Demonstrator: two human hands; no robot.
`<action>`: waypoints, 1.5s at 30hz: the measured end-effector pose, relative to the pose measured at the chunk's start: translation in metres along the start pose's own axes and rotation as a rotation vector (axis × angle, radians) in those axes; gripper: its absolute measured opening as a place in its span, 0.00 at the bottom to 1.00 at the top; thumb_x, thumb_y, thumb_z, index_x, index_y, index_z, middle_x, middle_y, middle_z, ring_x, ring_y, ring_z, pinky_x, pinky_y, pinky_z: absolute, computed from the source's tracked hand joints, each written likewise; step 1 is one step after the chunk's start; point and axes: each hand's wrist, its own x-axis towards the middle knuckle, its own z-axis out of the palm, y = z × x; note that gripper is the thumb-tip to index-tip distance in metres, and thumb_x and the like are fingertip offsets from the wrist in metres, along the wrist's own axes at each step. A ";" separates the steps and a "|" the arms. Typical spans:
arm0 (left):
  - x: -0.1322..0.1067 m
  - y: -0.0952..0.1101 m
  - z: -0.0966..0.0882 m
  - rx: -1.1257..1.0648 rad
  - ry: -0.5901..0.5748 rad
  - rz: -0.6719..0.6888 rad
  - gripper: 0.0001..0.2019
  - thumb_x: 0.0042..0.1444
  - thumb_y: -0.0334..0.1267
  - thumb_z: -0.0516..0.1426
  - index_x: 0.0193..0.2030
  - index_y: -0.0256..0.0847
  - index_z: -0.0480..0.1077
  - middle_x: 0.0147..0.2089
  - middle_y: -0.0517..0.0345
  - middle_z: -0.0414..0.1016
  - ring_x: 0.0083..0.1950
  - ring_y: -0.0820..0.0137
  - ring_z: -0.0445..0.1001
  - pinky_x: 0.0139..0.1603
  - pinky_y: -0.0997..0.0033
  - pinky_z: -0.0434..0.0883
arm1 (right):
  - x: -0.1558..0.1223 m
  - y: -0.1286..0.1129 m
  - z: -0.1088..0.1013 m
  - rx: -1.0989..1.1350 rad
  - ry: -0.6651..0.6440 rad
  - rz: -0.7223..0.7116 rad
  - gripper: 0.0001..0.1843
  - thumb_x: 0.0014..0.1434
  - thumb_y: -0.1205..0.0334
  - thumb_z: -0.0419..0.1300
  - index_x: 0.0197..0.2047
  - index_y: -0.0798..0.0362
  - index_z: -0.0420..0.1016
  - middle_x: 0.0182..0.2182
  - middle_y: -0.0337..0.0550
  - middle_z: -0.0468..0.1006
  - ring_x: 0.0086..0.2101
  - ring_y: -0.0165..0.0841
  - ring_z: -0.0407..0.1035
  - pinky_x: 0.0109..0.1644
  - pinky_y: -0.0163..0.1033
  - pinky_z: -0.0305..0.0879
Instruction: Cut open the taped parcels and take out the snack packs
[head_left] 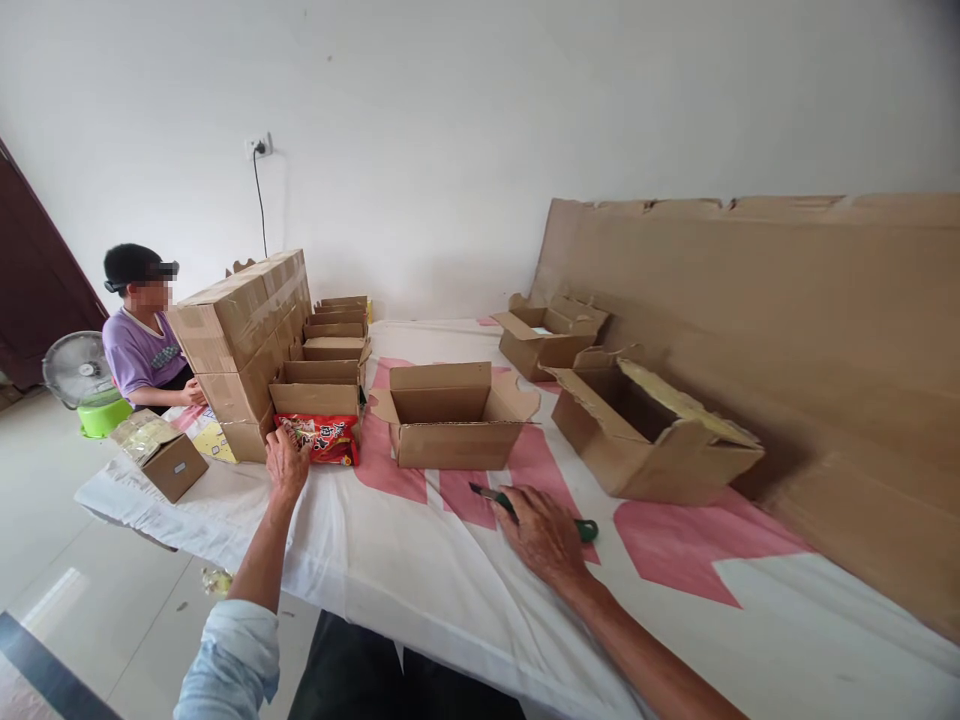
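My left hand [287,462] reaches forward and rests on the left end of a red snack packet [324,438], fingers curled over it, in front of an open cardboard box [319,397]. My right hand [541,532] lies on the white-and-pink cloth [420,560], fingers closed over a green-handled utility knife [491,497]; its blade end pokes out to the left and its green tail to the right. An open empty box [450,428] stands just beyond the knife.
A stack of taped boxes [244,335] and a row of open boxes [335,335] stand at left. Two more open boxes [652,430] sit at right before a big cardboard sheet [810,340]. Another person [142,340] sits far left beside a fan [75,368].
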 end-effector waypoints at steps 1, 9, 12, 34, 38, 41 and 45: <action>-0.003 -0.001 -0.001 0.006 0.009 0.021 0.26 0.65 0.46 0.63 0.66 0.45 0.63 0.64 0.42 0.69 0.65 0.49 0.73 0.63 0.54 0.71 | 0.000 0.000 0.000 -0.005 0.005 -0.003 0.14 0.71 0.59 0.55 0.48 0.54 0.81 0.41 0.53 0.84 0.41 0.46 0.76 0.47 0.47 0.67; -0.029 -0.004 0.008 0.085 0.008 0.229 0.27 0.64 0.38 0.62 0.70 0.50 0.67 0.64 0.44 0.68 0.64 0.51 0.72 0.64 0.54 0.72 | 0.002 0.000 0.003 -0.007 -0.002 0.007 0.14 0.71 0.59 0.55 0.48 0.52 0.81 0.42 0.53 0.84 0.42 0.46 0.76 0.48 0.47 0.68; -0.037 -0.003 0.019 0.099 -0.017 0.264 0.32 0.63 0.35 0.62 0.74 0.51 0.65 0.72 0.41 0.64 0.70 0.49 0.68 0.66 0.52 0.72 | 0.001 0.001 0.005 -0.003 0.010 0.010 0.14 0.71 0.59 0.55 0.48 0.53 0.81 0.42 0.53 0.84 0.42 0.46 0.76 0.48 0.47 0.67; -0.050 -0.025 0.056 0.168 0.048 0.320 0.37 0.64 0.36 0.60 0.80 0.48 0.60 0.85 0.40 0.48 0.79 0.39 0.57 0.70 0.38 0.68 | -0.003 0.002 0.009 -0.024 -0.013 0.005 0.13 0.70 0.60 0.55 0.48 0.54 0.81 0.42 0.53 0.84 0.42 0.46 0.75 0.47 0.47 0.65; -0.049 -0.028 0.059 0.158 0.058 0.337 0.37 0.64 0.35 0.59 0.80 0.47 0.59 0.85 0.40 0.49 0.78 0.40 0.57 0.68 0.38 0.69 | -0.001 0.002 0.009 -0.031 -0.005 -0.003 0.13 0.71 0.60 0.56 0.48 0.55 0.81 0.41 0.53 0.84 0.42 0.46 0.75 0.47 0.47 0.65; -0.047 -0.030 0.060 0.148 0.060 0.338 0.37 0.64 0.35 0.59 0.80 0.47 0.59 0.84 0.41 0.49 0.78 0.40 0.58 0.68 0.38 0.69 | 0.000 0.002 0.009 -0.027 0.002 -0.003 0.13 0.71 0.61 0.56 0.48 0.55 0.81 0.41 0.52 0.84 0.42 0.45 0.76 0.47 0.46 0.64; -0.045 -0.029 0.058 0.148 0.057 0.345 0.36 0.64 0.35 0.58 0.79 0.46 0.62 0.84 0.40 0.50 0.79 0.40 0.57 0.68 0.38 0.69 | 0.002 0.000 0.008 -0.025 -0.001 0.010 0.12 0.71 0.61 0.57 0.48 0.54 0.81 0.41 0.52 0.84 0.43 0.45 0.75 0.48 0.46 0.63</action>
